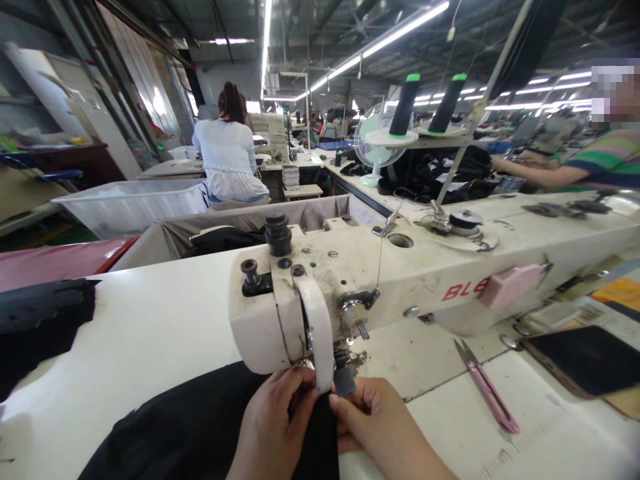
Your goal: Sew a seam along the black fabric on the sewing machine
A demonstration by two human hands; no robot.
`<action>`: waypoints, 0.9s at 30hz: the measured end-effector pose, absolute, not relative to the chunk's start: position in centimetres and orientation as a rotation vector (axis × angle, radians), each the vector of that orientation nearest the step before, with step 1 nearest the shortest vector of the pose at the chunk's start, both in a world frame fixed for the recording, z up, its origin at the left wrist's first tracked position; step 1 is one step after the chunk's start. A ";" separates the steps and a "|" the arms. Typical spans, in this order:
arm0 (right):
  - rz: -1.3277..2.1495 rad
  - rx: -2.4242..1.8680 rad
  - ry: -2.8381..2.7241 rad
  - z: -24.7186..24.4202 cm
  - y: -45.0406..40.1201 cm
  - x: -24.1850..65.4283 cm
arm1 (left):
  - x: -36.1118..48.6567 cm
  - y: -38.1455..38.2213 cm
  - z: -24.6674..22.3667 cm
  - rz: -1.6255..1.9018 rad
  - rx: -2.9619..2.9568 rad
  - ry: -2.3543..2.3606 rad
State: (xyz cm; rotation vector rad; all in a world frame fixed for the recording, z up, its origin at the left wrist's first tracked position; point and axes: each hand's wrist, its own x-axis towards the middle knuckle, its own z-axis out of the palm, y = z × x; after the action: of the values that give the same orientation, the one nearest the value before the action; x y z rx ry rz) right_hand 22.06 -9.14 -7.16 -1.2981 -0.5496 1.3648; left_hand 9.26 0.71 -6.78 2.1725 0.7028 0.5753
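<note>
Because our left hand (273, 427) and right hand (373, 420) pinch the black woven fabric (200, 427) directly under the needle of the cream metal sewing machine (390, 273), fingertips could be pricked; pink thread snips (487, 390) lie at three o'clock.

The white bench (150, 333) carried a cream sewing machine (400, 273). Black fabric (200, 427) lay in front of the machine's needle end, pink thread snips (487, 390) lay right of it, and another dark cloth (40, 320) sat far left.
</note>
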 end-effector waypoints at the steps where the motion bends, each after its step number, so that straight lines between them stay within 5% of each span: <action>1: 1.347 -1.315 -0.555 -7.2 -9.1 22.0 | 9.3 0.7 -6.8 0.570 2.177 0.708; 27: 1.171 -1.635 -0.888 -6.7 -8.3 21.7 | 8.4 3.4 -5.2 0.236 2.104 0.707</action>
State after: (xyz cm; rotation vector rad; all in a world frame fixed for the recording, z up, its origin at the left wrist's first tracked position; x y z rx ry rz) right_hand 21.75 -8.30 -6.68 -1.6349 -0.8885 1.1713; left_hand 8.35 3.44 -5.25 2.1042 0.7069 0.2360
